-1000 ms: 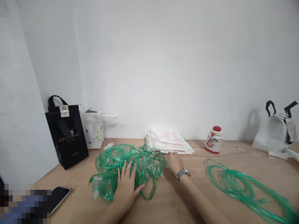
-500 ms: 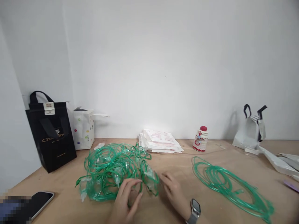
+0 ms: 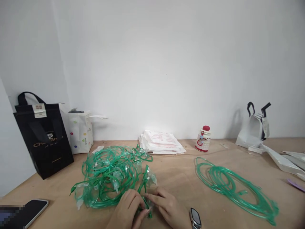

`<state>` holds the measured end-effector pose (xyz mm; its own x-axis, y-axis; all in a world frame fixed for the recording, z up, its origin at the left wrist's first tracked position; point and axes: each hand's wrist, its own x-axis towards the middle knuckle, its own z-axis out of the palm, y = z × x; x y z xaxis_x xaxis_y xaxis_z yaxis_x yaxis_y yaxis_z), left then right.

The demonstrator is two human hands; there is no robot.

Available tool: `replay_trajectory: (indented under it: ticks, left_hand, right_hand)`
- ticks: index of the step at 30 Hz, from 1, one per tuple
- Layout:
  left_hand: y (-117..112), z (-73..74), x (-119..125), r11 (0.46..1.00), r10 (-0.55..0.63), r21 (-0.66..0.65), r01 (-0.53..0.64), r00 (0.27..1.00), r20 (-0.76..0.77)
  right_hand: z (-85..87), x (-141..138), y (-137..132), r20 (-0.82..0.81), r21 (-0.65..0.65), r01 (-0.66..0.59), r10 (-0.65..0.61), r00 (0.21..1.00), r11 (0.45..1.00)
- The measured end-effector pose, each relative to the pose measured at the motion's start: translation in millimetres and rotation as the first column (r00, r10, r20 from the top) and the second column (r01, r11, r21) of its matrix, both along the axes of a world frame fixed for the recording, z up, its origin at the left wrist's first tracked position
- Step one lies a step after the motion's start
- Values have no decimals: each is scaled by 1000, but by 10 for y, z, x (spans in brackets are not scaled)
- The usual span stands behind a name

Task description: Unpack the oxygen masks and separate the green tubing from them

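Note:
A clear oxygen mask (image 3: 150, 177) with a green elastic strap lies at the front middle of the table. My left hand (image 3: 130, 206) is closed on its near side, thumb and fingers pinching the strap and edge. From the right, my right hand (image 3: 168, 205), with a watch on the wrist, is closed on the same mask, its index finger reaching toward the left fingertips. My fingers partly hide the mask's near end. Just beyond my left hand spreads a tangled pile of oxygen masks and green tubing (image 3: 109, 173).
Loosely coiled green tubing (image 3: 226, 181) lies to the right. Behind are a stack of white printed packets (image 3: 162, 143) and a white bottle with a red lid (image 3: 203, 140). A black bag (image 3: 45, 140) and white bag (image 3: 81, 133) stand left, near a phone (image 3: 35, 211).
My right hand has moved left and nearer, meeting my left hand at the mask. The mask has turned, its near end now between my fingers. The view has shifted slightly right.

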<state>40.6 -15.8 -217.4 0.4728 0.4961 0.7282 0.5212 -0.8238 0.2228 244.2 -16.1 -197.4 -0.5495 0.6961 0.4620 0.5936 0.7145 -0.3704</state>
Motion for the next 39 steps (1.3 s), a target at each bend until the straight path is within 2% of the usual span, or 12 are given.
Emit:
replay_trajectory:
  ticks: [3, 6, 10, 18, 26, 29, 34, 39]
  left_hand:
    - [-9, 5, 25, 999, 28, 48, -23, 995, -101]
    - [-21, 79, 41, 992, 59, 121, -33, 976, -211]
    - [-26, 163, 58, 977, 79, 212, -24, 964, -254]
    - [-61, 231, 37, 974, 133, 214, -77, 957, -259]
    - [-46, 282, 1, 983, 145, 145, -111, 958, -247]
    - [-52, 267, 18, 980, 155, 158, -120, 961, -230]
    - [-62, 216, 88, 947, 222, 278, -161, 953, -204]
    - [-55, 166, 113, 913, 267, 380, -151, 924, -274]
  right_hand:
    - [-9, -15, -4, 64, 67, -22, 17, 998, 998]
    - [-9, -9, 9, 88, 105, -21, 12, 996, 994]
    - [-10, 32, 47, 103, 164, -26, 9, 995, 986]
    - [38, 186, 173, 194, 368, 39, -117, 974, 929]
    - [67, 279, 236, 150, 366, 108, -173, 973, 924]
    - [63, 185, 162, 185, 380, 70, -150, 971, 922]
    - [25, 4, 34, 270, 417, -46, -76, 960, 908]
    - [0, -54, 48, 265, 466, -92, -40, 963, 880]
